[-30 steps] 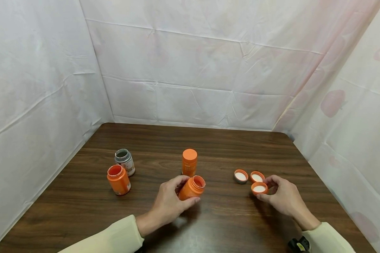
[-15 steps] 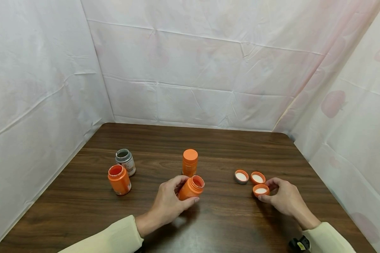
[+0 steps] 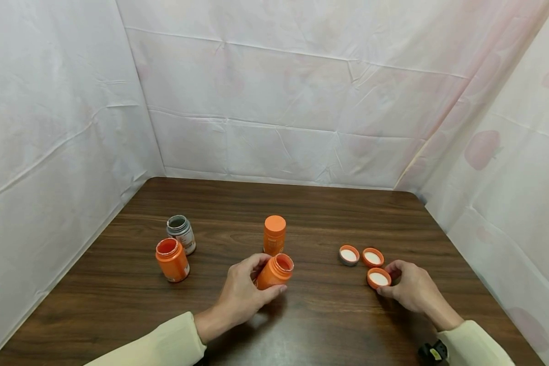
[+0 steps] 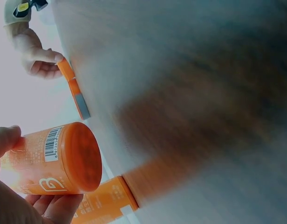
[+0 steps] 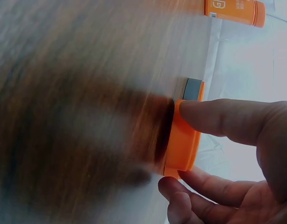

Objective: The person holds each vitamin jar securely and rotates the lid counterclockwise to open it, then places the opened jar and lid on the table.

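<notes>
My left hand (image 3: 242, 295) grips an uncapped orange bottle (image 3: 273, 276) in the head view, its mouth tipped toward the right. The left wrist view shows this bottle's barcode (image 4: 52, 144) and round base, raised off the table. Over on the right, my right hand (image 3: 414, 288) pinches an orange lid (image 3: 378, 278), white liner up. Seen from the right wrist, the thumb (image 5: 213, 116) presses one side of the lid, low over the table, with fingers at the opposite side. Just beyond it lie another orange lid (image 3: 372, 257) and a grey lid (image 3: 349, 255), both liner up.
Behind the held bottle stands a capped orange bottle (image 3: 274, 235). At the left, an uncapped orange bottle (image 3: 173, 262) stands in front of an uncapped grey one (image 3: 183, 236). The dark wooden table (image 3: 329, 213) is bordered by white cloth (image 3: 274, 101) at the back and sides.
The pinched lid has shifted slightly right and toward me, away from the other orange lid, and its liner now faces up more fully. The left hand's bottle has drifted slightly left.
</notes>
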The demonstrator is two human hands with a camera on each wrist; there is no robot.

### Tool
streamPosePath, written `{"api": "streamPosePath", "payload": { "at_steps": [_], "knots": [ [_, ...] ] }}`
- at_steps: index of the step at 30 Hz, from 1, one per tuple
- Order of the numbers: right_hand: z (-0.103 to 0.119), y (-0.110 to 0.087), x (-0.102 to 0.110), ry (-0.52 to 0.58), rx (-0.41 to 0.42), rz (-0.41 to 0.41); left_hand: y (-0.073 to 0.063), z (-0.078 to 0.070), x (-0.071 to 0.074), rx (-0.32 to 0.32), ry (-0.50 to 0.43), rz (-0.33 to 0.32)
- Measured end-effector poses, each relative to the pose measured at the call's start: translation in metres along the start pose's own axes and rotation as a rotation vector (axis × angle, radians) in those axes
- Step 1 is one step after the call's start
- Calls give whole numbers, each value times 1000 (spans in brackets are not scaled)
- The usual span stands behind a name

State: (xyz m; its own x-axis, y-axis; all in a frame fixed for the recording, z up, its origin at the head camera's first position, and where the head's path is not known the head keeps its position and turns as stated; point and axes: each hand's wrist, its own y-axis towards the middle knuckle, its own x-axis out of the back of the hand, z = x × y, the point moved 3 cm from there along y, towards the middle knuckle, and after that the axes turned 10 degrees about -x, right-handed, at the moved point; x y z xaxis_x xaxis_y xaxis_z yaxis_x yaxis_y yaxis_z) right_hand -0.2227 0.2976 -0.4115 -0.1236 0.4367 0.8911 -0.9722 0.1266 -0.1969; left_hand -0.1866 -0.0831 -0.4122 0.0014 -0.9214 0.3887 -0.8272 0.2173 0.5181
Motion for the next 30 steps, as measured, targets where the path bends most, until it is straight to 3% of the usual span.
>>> {"api": "streamPosePath", "payload": {
  "at_steps": [13,21,30],
  "knots": [
    [1,-2,-1,-63,28,-35,2,1,10,26,59,-49],
    [8,-13,3,-34,50,-88,6,4,23,42,159,-97],
    [25,-27,4,1,138,-176,11,12,38,86,285,-137]
  ]
}}
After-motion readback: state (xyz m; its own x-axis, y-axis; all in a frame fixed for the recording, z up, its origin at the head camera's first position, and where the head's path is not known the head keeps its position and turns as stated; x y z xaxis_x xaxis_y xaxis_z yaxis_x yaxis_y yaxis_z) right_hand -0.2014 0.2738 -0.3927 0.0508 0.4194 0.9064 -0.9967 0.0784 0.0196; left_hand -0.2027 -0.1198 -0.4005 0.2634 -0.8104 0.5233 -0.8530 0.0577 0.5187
